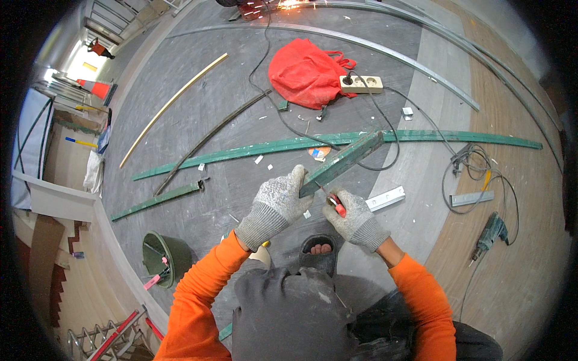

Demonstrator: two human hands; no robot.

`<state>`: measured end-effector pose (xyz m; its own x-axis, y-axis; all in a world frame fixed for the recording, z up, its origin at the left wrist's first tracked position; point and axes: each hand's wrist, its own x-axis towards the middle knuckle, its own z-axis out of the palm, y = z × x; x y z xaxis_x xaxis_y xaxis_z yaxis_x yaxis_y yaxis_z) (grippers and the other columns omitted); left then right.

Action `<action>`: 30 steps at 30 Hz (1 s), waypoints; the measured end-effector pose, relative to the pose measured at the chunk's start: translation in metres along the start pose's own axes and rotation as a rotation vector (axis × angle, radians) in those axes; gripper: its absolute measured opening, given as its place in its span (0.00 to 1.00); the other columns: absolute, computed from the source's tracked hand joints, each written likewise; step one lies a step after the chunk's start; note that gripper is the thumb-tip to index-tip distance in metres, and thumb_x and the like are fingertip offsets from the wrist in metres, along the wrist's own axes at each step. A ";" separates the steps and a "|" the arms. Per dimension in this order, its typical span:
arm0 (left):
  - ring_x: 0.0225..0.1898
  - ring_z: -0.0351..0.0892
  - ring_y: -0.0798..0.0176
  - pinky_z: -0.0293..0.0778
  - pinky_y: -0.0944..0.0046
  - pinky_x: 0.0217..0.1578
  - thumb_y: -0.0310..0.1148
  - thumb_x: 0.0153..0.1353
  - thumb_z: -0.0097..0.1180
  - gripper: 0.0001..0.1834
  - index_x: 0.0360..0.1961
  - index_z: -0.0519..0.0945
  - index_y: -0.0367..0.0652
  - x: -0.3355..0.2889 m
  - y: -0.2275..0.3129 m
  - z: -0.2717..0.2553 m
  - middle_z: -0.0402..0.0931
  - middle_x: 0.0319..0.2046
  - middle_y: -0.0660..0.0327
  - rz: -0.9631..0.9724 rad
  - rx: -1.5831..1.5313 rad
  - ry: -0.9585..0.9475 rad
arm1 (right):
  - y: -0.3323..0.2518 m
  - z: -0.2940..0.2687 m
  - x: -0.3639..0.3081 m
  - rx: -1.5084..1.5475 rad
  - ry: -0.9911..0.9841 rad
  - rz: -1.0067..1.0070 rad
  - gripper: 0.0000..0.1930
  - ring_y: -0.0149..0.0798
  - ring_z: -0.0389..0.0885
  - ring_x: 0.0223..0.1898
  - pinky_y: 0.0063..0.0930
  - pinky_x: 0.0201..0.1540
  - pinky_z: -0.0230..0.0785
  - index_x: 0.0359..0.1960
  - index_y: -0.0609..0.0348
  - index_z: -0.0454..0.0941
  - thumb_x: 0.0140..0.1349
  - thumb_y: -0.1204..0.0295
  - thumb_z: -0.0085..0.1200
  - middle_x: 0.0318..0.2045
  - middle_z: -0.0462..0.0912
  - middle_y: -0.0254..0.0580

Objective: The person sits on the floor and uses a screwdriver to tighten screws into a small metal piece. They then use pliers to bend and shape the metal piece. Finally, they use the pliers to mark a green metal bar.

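Note:
My left hand (280, 195), in a grey knitted glove, is closed on the near end of a short green metal channel (344, 161), which points away and to the right. My right hand (355, 218), gloved alike, is closed round a small red-handled tool (339, 208). Its thin metal tip reaches the channel's near end; the exact kind of tool cannot be made out. Beyond them, a long green metal channel (253, 150) lies across the floor, partly covered by the short one. A short white metal profile (386, 198) lies just right of my right hand.
A red bag (301, 75) and a power strip (365, 85) with trailing cables lie ahead. On the right are a corded drill (490, 236) and coiled cable (472, 161). A dark bucket (174, 259) stands at left. Sparks (292, 4) fly at the far edge beside long metal profiles (385, 48).

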<state>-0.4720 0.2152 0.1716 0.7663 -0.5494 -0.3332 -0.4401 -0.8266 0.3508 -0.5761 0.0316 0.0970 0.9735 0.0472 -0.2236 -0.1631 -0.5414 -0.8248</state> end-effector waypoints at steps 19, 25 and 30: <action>0.39 0.85 0.39 0.77 0.44 0.42 0.50 0.56 0.68 0.29 0.46 0.76 0.37 -0.007 -0.019 0.028 0.82 0.32 0.43 -0.023 -0.003 -0.082 | 0.028 0.050 -0.020 0.073 0.087 -0.036 0.19 0.65 0.81 0.46 0.52 0.49 0.73 0.54 0.64 0.73 0.71 0.62 0.56 0.42 0.82 0.63; 0.36 0.85 0.46 0.77 0.48 0.39 0.50 0.59 0.67 0.27 0.45 0.76 0.37 -0.003 -0.024 0.028 0.81 0.30 0.47 0.067 -0.024 -0.055 | 0.021 0.037 -0.017 0.082 0.033 0.018 0.21 0.64 0.81 0.50 0.51 0.50 0.74 0.56 0.65 0.73 0.71 0.61 0.56 0.46 0.82 0.64; 0.34 0.81 0.65 0.77 0.61 0.39 0.51 0.71 0.56 0.25 0.49 0.77 0.37 0.003 -0.022 -0.002 0.81 0.34 0.57 -0.012 -0.733 -0.322 | 0.020 0.004 -0.002 0.063 0.015 -0.014 0.21 0.63 0.82 0.52 0.52 0.54 0.73 0.57 0.60 0.74 0.70 0.60 0.55 0.46 0.83 0.62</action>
<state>-0.4596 0.2318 0.1650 0.5469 -0.6418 -0.5375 0.0726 -0.6033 0.7942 -0.5823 0.0243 0.0793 0.9780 0.0414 -0.2047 -0.1592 -0.4868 -0.8589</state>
